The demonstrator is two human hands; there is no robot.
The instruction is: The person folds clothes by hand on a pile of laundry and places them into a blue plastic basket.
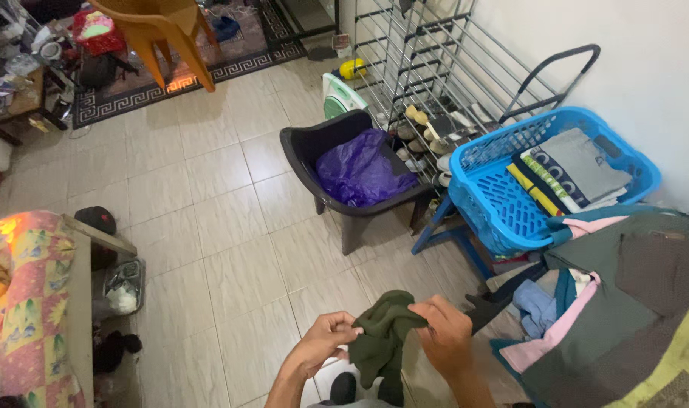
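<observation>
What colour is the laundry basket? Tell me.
Bright blue; the laundry basket shows best in the head view.

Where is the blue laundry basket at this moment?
In the head view, the blue laundry basket is at the right, near the white wall, between the dark plastic chair with purple cloth and the pile of clothes; folded clothes lie in it.

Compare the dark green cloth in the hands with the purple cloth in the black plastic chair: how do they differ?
The dark green cloth hangs bunched in the air, pinched by the left hand and right hand; the purple cloth lies untouched on the seat of the black plastic chair. The green one looks matte, the purple one shiny. Both are crumpled, not folded.
</observation>
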